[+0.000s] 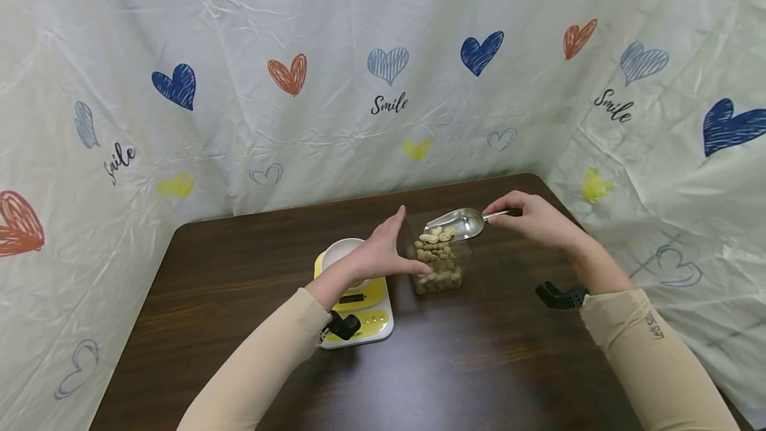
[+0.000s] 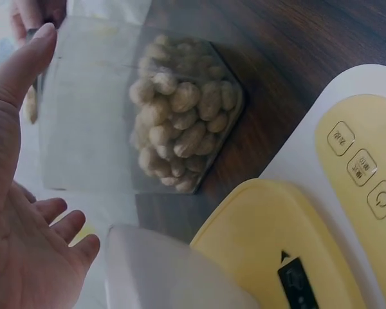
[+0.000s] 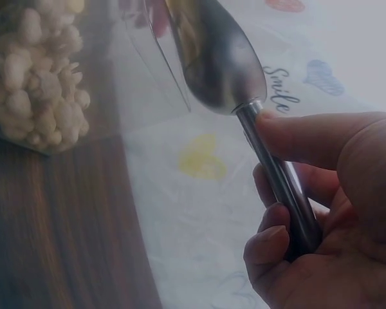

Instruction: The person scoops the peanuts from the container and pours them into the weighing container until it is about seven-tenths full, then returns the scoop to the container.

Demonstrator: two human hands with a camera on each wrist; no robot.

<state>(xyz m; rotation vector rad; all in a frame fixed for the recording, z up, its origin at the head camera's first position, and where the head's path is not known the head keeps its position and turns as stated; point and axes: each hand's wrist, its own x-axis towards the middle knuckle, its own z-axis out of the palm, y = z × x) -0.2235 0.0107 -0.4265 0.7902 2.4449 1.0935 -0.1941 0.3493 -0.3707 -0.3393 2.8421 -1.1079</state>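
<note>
A clear plastic container holding unshelled peanuts stands on the table. My right hand grips the handle of a metal scoop, its fingers curled round it in the right wrist view. Several peanuts lie at the scoop's tilted front, over the container's opening. Spread along the container's left side is my left hand, thumb toward the front and fingers toward the back. The left wrist view shows its fingers loosely bent beside the clear wall; whether they touch it, I cannot tell.
Left of the container stands a yellow and white kitchen scale with a white bowl on it, partly hidden by my left arm. The dark wooden table meets a white curtain printed with hearts at its back edge.
</note>
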